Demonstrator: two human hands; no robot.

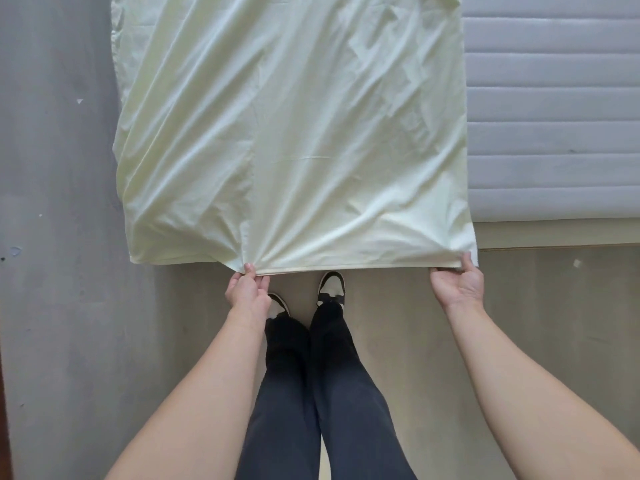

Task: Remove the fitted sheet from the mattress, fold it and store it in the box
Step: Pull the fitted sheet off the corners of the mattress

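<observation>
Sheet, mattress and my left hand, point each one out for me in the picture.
sheet (pixel 294 133), head view, middle of the pale yellow cloth.
mattress (pixel 554 116), head view, bare grey quilted top.
left hand (pixel 247 289), head view, back of the hand pinching the sheet's near edge.

Soft, even light fills the scene, with no glare. Shadows are faint, lying mostly in the sheet (pixel 294 133) folds. Focus is sharp; wide-angle distortion bends the edges.

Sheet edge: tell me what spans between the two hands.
Head view: only the sheet's taut folded hem between left hand and right hand; shoes below.
</observation>
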